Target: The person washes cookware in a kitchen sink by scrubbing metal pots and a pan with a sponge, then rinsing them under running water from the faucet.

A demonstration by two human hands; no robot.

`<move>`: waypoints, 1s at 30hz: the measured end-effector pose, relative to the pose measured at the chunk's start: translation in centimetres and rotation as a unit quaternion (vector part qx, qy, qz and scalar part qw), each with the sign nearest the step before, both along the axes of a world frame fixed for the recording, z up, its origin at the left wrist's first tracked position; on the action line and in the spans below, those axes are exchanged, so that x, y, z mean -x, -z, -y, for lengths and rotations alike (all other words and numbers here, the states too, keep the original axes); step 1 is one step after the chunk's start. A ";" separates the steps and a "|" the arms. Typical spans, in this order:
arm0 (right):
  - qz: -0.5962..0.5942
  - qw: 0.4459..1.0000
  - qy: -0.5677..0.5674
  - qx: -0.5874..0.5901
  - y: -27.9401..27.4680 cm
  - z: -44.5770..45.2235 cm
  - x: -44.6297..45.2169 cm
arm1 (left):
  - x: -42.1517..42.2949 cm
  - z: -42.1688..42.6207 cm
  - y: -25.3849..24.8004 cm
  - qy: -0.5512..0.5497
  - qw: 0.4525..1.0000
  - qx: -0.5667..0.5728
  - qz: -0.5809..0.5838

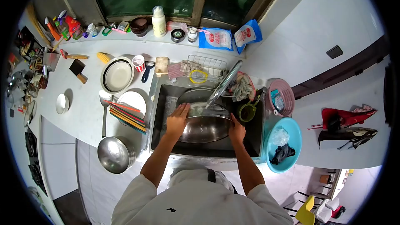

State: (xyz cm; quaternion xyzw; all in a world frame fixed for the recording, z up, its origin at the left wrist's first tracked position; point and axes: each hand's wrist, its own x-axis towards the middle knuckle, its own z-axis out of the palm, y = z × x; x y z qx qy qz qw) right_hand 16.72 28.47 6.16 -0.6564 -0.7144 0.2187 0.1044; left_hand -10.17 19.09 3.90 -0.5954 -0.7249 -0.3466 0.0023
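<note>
A shiny metal basin [203,131] is tilted inside the dark sink [166,96], its opening turned toward the faucet [224,84]. My left hand [177,121] grips its left rim, fingers pointing toward the far side. On the right, my right hand [237,131] holds the basin's edge, with part of the fingers hidden. Behind the basin lies a dark round pan [192,95], partly covered by it. A green strainer-like cup [247,112] sits at the sink's right side, close to my right hand.
Left of the sink are a white plate [134,101], chopsticks [127,117], a bowl [117,75] and a metal pot [114,155] at the counter edge. A wire rack [208,65] stands behind the sink. A pink basket [286,89] and blue basin [296,135] flank its right.
</note>
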 end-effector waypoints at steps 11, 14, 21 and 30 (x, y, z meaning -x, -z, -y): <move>-0.369 0.928 0.045 -0.017 -0.5 0.4 0.2 | -3.2 -4.2 -1.3 0.117 0.983 -0.090 -0.108; -0.438 0.895 0.044 -0.078 -2.0 0.2 1.2 | -4.9 -4.3 -0.4 0.113 0.983 -0.077 -0.124; -0.323 0.945 0.052 -0.010 -2.2 -3.6 -0.9 | -4.9 -2.6 -2.7 0.078 0.992 -0.052 -0.088; -0.251 0.943 0.024 0.215 -2.3 -7.4 -2.4 | -0.9 6.8 5.9 -0.140 0.939 0.206 0.237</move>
